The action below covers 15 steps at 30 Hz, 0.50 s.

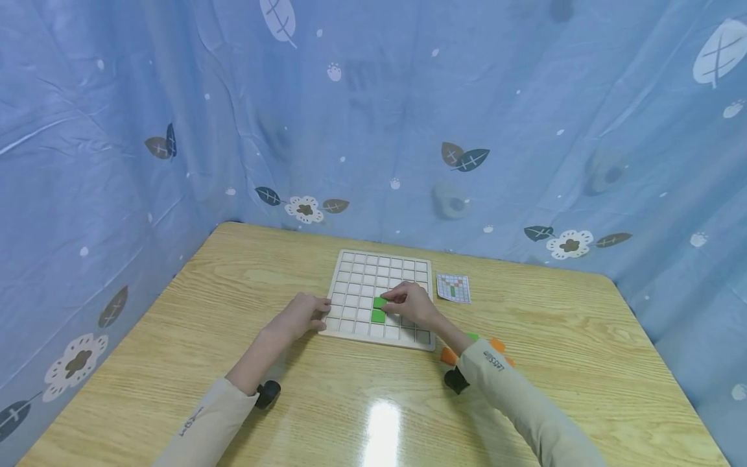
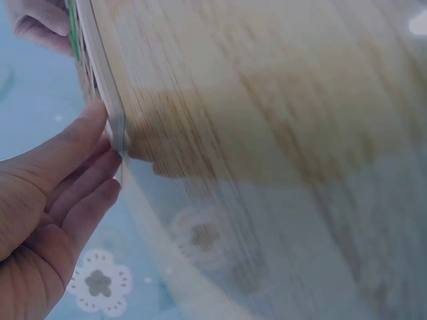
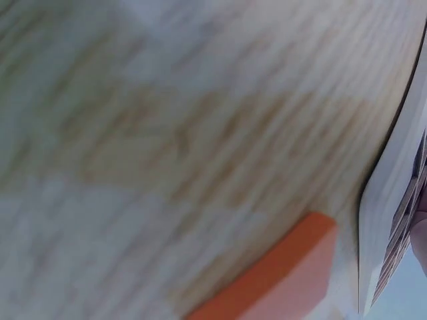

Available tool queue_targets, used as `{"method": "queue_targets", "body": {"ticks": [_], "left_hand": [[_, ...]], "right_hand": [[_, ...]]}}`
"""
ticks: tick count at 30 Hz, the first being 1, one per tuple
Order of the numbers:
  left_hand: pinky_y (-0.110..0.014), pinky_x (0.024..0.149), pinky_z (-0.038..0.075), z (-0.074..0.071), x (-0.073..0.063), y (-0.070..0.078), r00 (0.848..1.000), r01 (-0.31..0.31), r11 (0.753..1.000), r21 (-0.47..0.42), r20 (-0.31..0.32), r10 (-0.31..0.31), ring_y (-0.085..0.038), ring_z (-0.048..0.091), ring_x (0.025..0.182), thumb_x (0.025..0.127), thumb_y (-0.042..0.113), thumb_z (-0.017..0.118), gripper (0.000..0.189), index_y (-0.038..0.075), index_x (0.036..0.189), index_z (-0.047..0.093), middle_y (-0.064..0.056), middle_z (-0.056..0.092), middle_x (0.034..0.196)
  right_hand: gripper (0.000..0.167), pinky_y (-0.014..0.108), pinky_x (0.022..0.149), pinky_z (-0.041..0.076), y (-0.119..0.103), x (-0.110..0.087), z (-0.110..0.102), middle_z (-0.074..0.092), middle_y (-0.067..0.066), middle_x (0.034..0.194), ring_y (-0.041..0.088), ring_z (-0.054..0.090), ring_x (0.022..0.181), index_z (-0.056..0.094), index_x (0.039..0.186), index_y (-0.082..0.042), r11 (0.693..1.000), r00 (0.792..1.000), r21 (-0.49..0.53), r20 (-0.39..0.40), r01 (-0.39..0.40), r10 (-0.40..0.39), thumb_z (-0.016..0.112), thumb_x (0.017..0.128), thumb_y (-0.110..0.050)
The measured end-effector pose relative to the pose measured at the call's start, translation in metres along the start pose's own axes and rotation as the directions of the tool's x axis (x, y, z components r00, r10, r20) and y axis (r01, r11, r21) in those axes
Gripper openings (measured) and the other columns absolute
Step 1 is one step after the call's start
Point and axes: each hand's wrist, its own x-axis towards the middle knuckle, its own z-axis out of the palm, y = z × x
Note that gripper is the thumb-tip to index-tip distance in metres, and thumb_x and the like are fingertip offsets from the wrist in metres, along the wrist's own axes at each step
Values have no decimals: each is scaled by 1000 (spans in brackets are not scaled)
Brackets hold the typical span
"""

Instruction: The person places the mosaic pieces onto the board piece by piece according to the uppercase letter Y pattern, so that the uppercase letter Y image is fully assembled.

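A white grid board (image 1: pixel 350 288) with a light wooden frame lies on the table. My left hand (image 1: pixel 300 316) holds its left edge; in the left wrist view, the thumb (image 2: pixel 93 117) and fingertips meet at the frame. Over the board's middle, my right hand (image 1: pixel 411 303) pinches a green square tile (image 1: pixel 379 302) between thumb and finger. Directly in front of that tile, a second green tile (image 1: pixel 378 316) sits in a grid cell. In the right wrist view, only a bit of the right hand (image 3: pixel 420 233) shows past the board's frame (image 3: pixel 383 207).
A small pattern card (image 1: pixel 453 288) with a coloured grid lies right of the board. Several orange pieces (image 1: pixel 449 355) and a green piece (image 1: pixel 473 336) are by the right forearm, which partly covers them. A blue patterned curtain (image 1: pixel 373 130) hangs behind the wooden table (image 1: pixel 327 402).
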Motion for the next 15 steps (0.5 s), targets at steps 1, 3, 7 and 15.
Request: {"method": "queue_targets", "body": {"ticks": [1,3,7,15], "left_hand": [[-47,102,44,0,0,0,1000,-1,1000,-2,0,1,-41,52,120,80,-1,72,39,-13,116,61,-23,59,126],[-47,102,43,1,0,-1,1000,2,1000,-12,0,-2,-41,51,120,80,-1,72,39,-13,116,61,-23,59,126],[-47,102,43,0,0,1,1000,-4,1000,-13,-6,4,-41,51,120,80,-1,72,39,-13,116,61,-23,59,126],[-46,102,43,-1,-1,0,1000,-10,1000,-10,-4,10,-41,52,120,81,0,72,38,-13,115,62,-22,60,125]], "right_hand": [[24,25,65,50,0,0,0,61,8,91,14,54,75,73,104,0,1000,1000,-1,1,-3,3,75,84,-12],[24,25,65,50,-1,0,0,61,7,90,14,54,76,73,105,0,1000,1000,2,5,-12,12,74,84,-12],[25,26,67,50,-2,0,-2,60,8,92,14,54,78,72,107,1,999,999,34,17,-33,32,73,85,-10],[23,28,69,49,-2,0,-3,60,7,93,15,53,78,72,106,0,993,997,95,27,-76,74,73,85,-11]]}}
